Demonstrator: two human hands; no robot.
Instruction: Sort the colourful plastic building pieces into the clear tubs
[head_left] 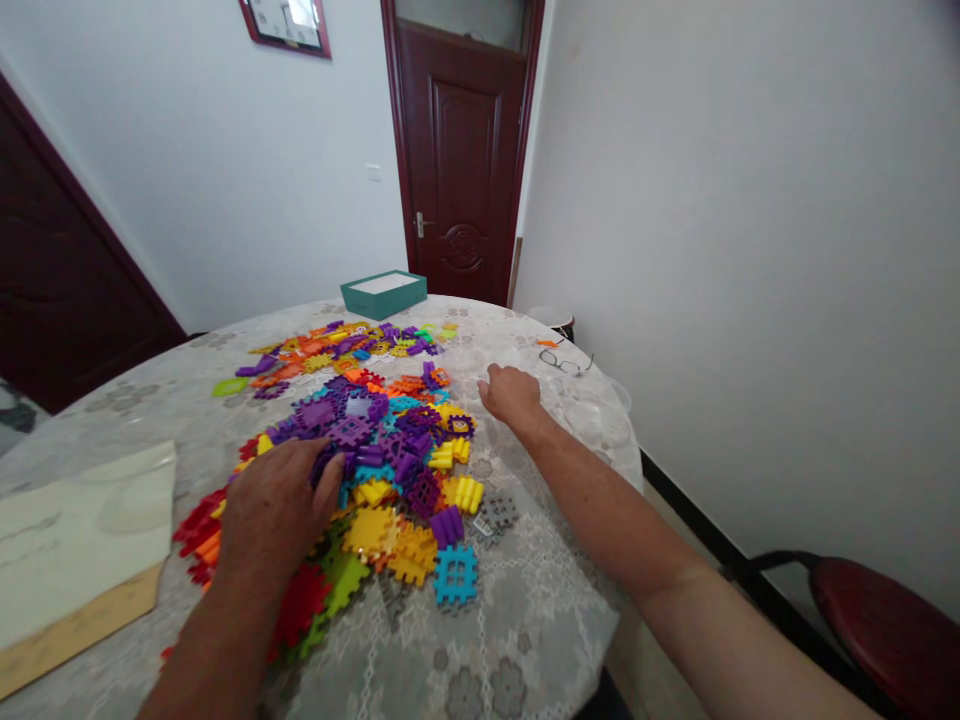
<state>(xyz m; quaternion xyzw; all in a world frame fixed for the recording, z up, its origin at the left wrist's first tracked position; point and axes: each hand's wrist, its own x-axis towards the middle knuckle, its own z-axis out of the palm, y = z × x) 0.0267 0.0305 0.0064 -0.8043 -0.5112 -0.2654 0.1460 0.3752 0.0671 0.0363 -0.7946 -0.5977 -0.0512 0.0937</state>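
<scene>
A heap of colourful plastic interlocking building blocks [375,425] in purple, yellow, orange, red, green and blue is spread over the table. My left hand [274,505] reaches into its left side, thumb and fingers closed around a dark purple block [321,468]. Red blocks [304,605] and green ones [345,582] lie partly hidden under my left wrist. Right of the heap, my right hand [512,393] is held over the tablecloth with its fingers curled together. Whatever is at those fingertips is too small to name. A blue window-shaped block [455,575] lies at the near edge of the heap.
The round table has a patterned cloth [517,640]. A green box [384,295] stands at the far edge. Eyeglasses [564,363] and a small orange piece [550,344] lie far right. Papers [90,540] cover the left side. A red chair [885,630] stands right.
</scene>
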